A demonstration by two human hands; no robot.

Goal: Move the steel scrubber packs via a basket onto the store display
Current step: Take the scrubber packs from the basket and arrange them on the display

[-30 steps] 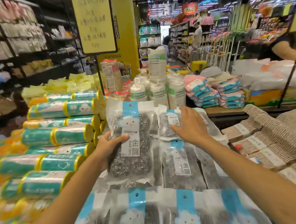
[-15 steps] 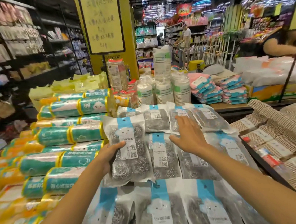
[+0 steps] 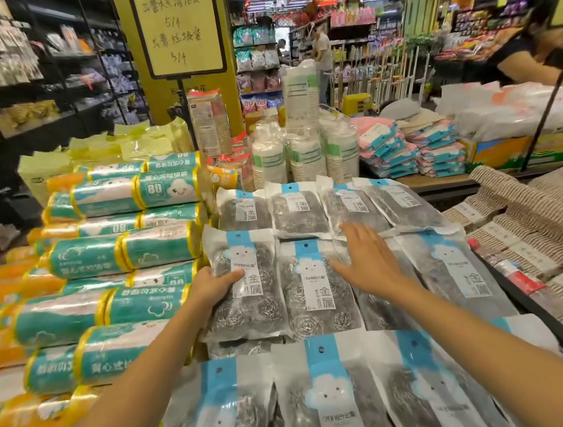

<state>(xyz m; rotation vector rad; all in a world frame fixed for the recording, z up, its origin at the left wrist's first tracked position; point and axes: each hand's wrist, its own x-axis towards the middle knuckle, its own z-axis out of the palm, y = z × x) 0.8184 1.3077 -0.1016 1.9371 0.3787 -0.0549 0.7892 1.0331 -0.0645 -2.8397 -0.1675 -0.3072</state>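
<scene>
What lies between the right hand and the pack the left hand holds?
Head view: one steel scrubber pack lies flat between them, beside the held pack gripped by the left hand; the right hand is open at its right edge.

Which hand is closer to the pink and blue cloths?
Right. The right hand is in front of the cloths; the left hand, gripping a scrubber pack, is farther left.

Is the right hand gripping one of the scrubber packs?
No, the right hand is spread flat with straight fingers, curled round nothing; only the left hand grips a scrubber pack.
</scene>
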